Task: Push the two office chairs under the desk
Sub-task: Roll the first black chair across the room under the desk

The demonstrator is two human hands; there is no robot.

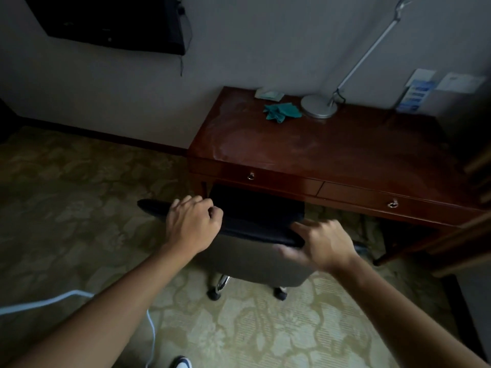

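Left hand (192,225) fingers curled on padded black chair (255,227) back; right hand (322,247) fingers spread, blurred.

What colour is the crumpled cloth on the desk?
Teal green cloth, beside the lamp base; head view.

One chair (252,235), one desk (332,144), two drawers (265,179), one lamp (318,106).

A crumpled teal cloth (281,111) lies at the far left, with a pale flat pad (269,93) just beyond it and a silver lamp base (318,106) just to its right, its thin arm slanting up right. A dark screen (111,21) hangs on the far-left wall. White cable (47,302) curls across the patterned carpet (252,330) at near left.
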